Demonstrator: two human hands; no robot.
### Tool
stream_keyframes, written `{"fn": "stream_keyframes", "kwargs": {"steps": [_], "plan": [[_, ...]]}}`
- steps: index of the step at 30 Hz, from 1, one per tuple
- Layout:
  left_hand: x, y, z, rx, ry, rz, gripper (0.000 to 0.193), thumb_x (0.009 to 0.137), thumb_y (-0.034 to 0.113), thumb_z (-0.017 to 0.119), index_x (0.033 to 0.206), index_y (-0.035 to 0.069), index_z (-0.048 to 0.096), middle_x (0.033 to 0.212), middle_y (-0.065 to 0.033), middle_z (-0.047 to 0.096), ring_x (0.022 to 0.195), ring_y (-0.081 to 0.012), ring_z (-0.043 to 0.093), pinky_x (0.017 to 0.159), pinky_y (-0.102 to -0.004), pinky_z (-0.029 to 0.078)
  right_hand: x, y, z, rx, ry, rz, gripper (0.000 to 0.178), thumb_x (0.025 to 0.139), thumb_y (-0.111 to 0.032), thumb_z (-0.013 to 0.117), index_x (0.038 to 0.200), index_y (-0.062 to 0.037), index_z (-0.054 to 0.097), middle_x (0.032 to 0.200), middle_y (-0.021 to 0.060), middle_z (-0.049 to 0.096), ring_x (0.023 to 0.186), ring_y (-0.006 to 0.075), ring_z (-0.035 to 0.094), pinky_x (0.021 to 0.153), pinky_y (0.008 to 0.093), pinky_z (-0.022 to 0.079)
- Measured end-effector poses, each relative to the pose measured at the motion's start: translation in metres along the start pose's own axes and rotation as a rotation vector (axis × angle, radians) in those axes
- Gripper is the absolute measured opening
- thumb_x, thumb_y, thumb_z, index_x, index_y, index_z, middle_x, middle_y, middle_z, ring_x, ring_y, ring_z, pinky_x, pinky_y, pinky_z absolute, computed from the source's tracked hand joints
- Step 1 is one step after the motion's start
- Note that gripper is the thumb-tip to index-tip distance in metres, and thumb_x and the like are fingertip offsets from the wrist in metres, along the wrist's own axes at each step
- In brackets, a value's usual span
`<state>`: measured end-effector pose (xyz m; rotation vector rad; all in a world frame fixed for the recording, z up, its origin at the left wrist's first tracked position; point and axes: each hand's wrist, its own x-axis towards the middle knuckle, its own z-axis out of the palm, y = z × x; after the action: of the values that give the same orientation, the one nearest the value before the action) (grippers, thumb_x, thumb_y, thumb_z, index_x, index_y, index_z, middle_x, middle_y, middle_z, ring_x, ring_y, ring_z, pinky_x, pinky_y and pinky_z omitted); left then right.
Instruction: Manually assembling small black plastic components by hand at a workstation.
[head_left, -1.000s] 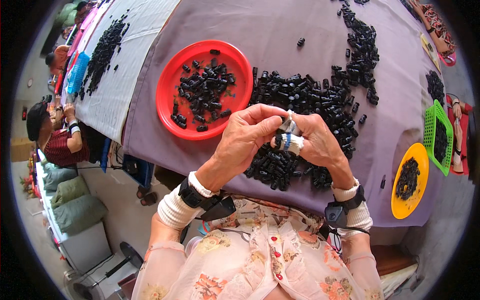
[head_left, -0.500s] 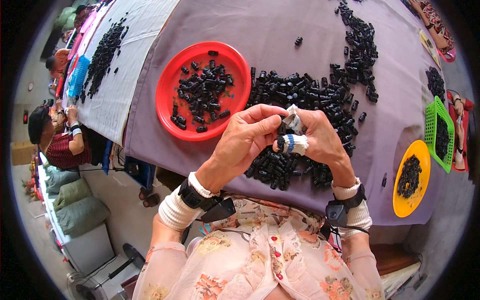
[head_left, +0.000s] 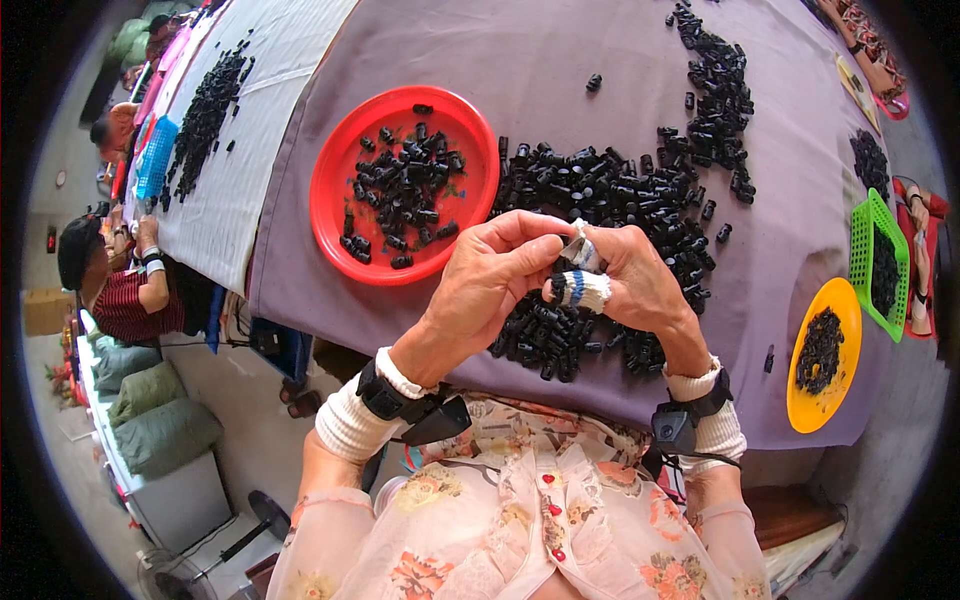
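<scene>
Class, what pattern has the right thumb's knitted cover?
The cover is white, blue-striped; clearest in head view.

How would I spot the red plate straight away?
Over the purple cloth is the left hand. Beyond it, to the left, sits the round red plate, with black parts inside. Its colour sets it apart from the yellow plate at far right.

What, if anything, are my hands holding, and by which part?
Your left hand and right hand meet at the fingertips, apparently around a small dark piece; it's too hidden to tell which part's gripped.
</scene>
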<state>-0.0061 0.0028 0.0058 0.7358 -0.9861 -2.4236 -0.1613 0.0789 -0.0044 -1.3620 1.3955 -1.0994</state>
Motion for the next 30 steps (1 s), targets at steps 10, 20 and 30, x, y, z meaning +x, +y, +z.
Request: {"fn": "stream_keyframes", "kwargs": {"steps": [10,20,30], "plan": [[0.0,-0.001,0.002,-0.089,-0.004,-0.037,0.017,0.087,0.008,0.055,0.101,-0.002,0.057,0.091,-0.0065,0.061,0.077,-0.0098,0.057,0.067,-0.0236,0.048,0.002,-0.001,-0.004,-0.063,0.035,-0.049,0.034,0.065,-0.027,0.073,0.078,0.0006,0.058,0.054,0.0071,0.049,0.049,0.0124,0.044,0.047,0.0281,0.039],[-0.002,-0.004,0.001,-0.021,-0.039,-0.008,0.019,0.087,0.007,0.053,0.103,-0.002,0.055,0.094,-0.0083,0.061,0.082,-0.013,0.06,0.072,-0.0264,0.051,-0.004,0.004,0.0,-0.031,0.017,-0.043,0.028,0.067,-0.022,0.068,0.078,0.0006,0.056,0.056,0.0112,0.051,0.048,0.0171,0.047,0.049,0.0309,0.041],[0.002,0.002,0.005,0.045,0.049,0.056,0.025,0.089,0.009,0.05,0.112,-0.003,0.05,0.095,-0.0069,0.06,0.087,-0.013,0.058,0.079,-0.029,0.047,-0.004,-0.006,-0.002,-0.061,0.225,-0.199,0.026,0.06,-0.014,0.063,0.078,0.0031,0.055,0.065,0.0209,0.056,0.06,0.0345,0.058,0.056,0.0373,0.045]]}}
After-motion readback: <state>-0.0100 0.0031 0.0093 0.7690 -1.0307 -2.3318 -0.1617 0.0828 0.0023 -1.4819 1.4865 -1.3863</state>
